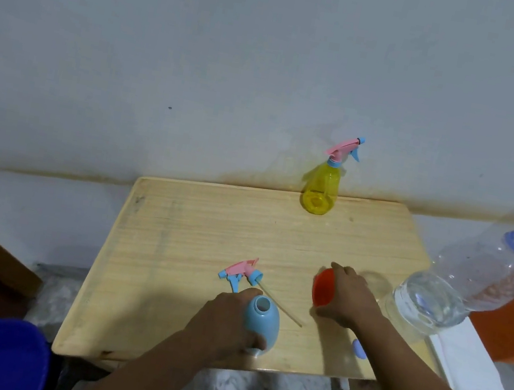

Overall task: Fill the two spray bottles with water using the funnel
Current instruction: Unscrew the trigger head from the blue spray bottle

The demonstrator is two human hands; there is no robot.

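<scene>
Gripping funnel (323,291) — right hand (346,296) (left hand (229,321) holds bottle (261,323)).

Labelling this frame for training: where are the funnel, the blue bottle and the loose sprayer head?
funnel (323,289): head view, orange inner wall
blue bottle (263,320): head view, body
sprayer head (241,272): head view, pink top

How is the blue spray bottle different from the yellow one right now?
The blue spray bottle has its neck open, its sprayer head lying beside it on the table; the yellow spray bottle has its head screwed on. The blue one is opaque and held by the left hand; the yellow one is see-through and stands untouched by the wall. Their pink-and-blue sprayer heads look alike.
</scene>
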